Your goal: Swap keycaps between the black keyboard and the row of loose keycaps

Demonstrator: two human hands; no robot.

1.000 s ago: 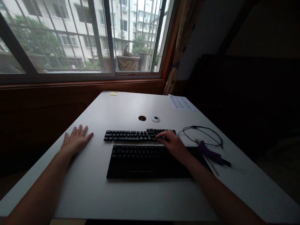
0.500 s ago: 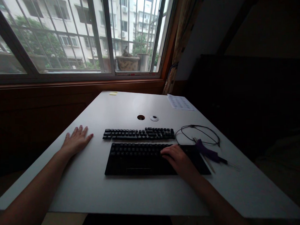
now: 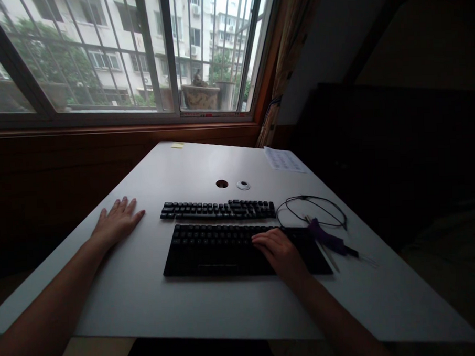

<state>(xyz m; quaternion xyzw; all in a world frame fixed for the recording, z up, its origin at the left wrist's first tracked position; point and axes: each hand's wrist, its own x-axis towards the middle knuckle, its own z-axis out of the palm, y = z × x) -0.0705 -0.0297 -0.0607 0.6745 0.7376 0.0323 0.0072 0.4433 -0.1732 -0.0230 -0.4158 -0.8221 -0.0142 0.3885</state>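
Note:
A black keyboard [image 3: 217, 257] lies on the white table, with keycaps showing on its far rows and a dark, smooth-looking front part. My right hand [image 3: 282, 249] rests over its right half, fingers bent and pressed together at the end of a key row. Whatever sits under those fingertips is hidden. Just behind the keyboard, black keycaps [image 3: 217, 210] are laid out in long rows. Left of both, my left hand [image 3: 117, 220] lies flat on the tabletop, fingers spread and holding nothing.
Beside the keyboard's right end are a purple-handled tool [image 3: 329, 238] with thin wires and a slim stick [image 3: 331, 259]. A coiled black cable [image 3: 337, 208] lies behind them. Farther back are a table hole [image 3: 222, 184], a white ring cover [image 3: 243, 185], a printed sheet [image 3: 284, 160] and a yellow note [image 3: 177, 146].
The whole view has shifted slightly, with things sitting a little higher and more to the left. Both hands keep nearly the same places on the table and keyboard.

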